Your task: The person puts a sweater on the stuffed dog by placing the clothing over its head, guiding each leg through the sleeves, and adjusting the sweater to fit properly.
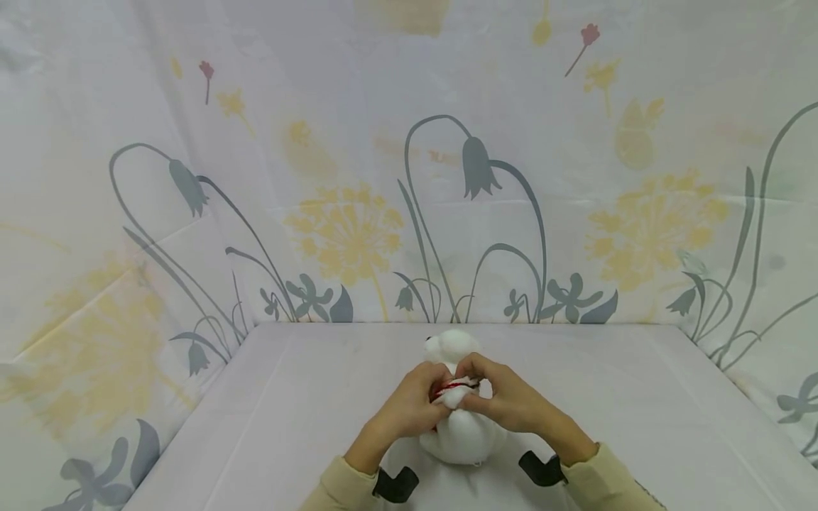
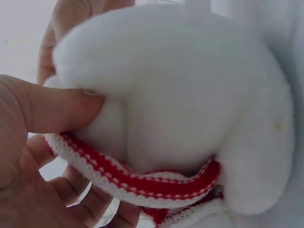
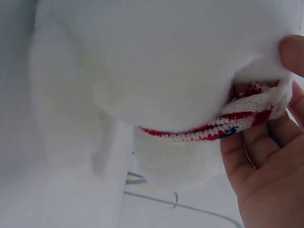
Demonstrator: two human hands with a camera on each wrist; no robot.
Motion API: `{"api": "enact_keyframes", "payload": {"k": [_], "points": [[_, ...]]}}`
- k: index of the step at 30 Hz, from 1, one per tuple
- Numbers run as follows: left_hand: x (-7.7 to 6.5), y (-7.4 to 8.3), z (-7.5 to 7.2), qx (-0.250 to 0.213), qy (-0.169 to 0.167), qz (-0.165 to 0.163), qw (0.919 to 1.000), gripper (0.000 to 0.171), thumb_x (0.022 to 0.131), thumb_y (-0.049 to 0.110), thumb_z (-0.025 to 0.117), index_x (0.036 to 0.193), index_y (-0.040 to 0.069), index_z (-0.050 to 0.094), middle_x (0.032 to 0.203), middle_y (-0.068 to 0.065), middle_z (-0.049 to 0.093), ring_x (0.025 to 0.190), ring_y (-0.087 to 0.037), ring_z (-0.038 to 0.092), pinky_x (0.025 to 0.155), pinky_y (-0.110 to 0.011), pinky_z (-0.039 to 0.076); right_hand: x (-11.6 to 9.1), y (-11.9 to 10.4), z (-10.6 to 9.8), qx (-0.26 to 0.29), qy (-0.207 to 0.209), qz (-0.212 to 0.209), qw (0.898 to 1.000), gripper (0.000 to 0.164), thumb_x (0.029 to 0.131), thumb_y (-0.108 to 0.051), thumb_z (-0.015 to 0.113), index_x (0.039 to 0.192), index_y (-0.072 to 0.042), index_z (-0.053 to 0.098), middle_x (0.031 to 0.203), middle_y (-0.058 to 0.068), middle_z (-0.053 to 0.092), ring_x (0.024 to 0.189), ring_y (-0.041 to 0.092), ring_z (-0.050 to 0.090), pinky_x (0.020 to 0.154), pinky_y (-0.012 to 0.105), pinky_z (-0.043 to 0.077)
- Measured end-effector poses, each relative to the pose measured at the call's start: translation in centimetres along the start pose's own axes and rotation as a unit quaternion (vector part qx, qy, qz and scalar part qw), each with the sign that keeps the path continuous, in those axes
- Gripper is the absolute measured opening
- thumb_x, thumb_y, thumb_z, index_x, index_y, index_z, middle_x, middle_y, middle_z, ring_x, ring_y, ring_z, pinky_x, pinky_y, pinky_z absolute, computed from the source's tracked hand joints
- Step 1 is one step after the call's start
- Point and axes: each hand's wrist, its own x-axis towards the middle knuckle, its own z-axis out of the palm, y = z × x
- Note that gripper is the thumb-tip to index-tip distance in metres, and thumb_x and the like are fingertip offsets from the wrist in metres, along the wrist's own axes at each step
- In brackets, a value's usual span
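A white plush toy (image 1: pixel 469 436) sits on the white surface in front of me, its back apparently towards me and its small dark nose at the far left of the head. Around its upper body runs a red-and-white striped knitted garment (image 2: pixel 137 183). My left hand (image 1: pixel 409 404) grips the garment's edge at the toy's left side, the thumb pressing on white plush. At the right side my right hand (image 1: pixel 511 397) holds a bunched part of the knit (image 3: pixel 251 107) in its fingers, thumb against the plush. Part of the garment is hidden behind the toy.
A white-covered table (image 1: pixel 307 397) extends on both sides of the toy. Behind it hangs a pale cloth (image 1: pixel 358 85) printed with grey and yellow flowers. Black straps (image 1: pixel 396 485) show by both wrists, near the beige sleeves (image 1: pixel 345 486).
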Motion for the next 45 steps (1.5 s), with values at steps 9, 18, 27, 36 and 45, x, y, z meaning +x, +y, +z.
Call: {"api": "enact_keyframes", "payload": {"k": [9,18,27,36,45], "points": [[0.1,-0.2,0.8,0.048,0.055,0.037,0.9966,0.028,0.067,-0.007,0.065,0.076,0.016,0.051,0.076,0.006,0.039,0.069,-0.006,0.035,0.059,-0.018,0.027,0.0,-2.1,-0.1,-0.013,0.015,-0.027,0.999,0.027,0.083,0.005,0.067,0.100,-0.011,0.054,0.092,-0.002,0.058,0.085,0.015,0.056,0.076,0.029,0.047],[0.3,-0.2,1.0,0.045,0.084,0.048,0.9943,0.031,0.062,-0.010,0.064,0.073,0.016,0.051,0.073,0.007,0.039,0.066,-0.006,0.036,0.057,-0.017,0.027,0.1,-3.8,-0.1,-0.011,0.049,-0.052,0.997,0.029,0.074,0.017,0.064,0.093,-0.003,0.055,0.083,0.004,0.058,0.076,0.022,0.057,0.068,0.030,0.048],[0.3,-0.7,1.3,0.042,0.142,0.050,0.9878,0.031,0.062,-0.010,0.064,0.073,0.015,0.049,0.072,0.006,0.042,0.064,-0.005,0.038,0.056,-0.018,0.031,0.3,-0.3,0.9,-0.030,0.099,-0.085,0.991,0.029,0.077,0.012,0.068,0.097,-0.009,0.060,0.086,-0.002,0.063,0.079,0.016,0.058,0.071,0.031,0.050],[0.2,-1.0,0.5,-0.012,0.104,0.043,0.9936,0.025,0.076,-0.001,0.068,0.095,0.013,0.063,0.083,0.003,0.053,0.072,-0.009,0.049,0.062,-0.021,0.044,0.5,0.6,0.8,0.012,0.081,-0.037,0.996,0.011,0.091,-0.015,0.065,0.100,-0.014,0.058,0.094,-0.006,0.060,0.090,0.010,0.061,0.084,0.032,0.052],[0.3,-1.0,0.2,-0.055,0.049,0.021,0.9971,0.014,0.087,0.010,0.069,0.100,0.010,0.062,0.087,0.002,0.053,0.077,-0.011,0.051,0.067,-0.022,0.047,0.4,0.8,1.1,0.023,0.085,-0.010,0.996,0.011,0.091,-0.009,0.064,0.098,-0.014,0.056,0.091,-0.003,0.060,0.084,0.011,0.059,0.081,0.030,0.051]]}}
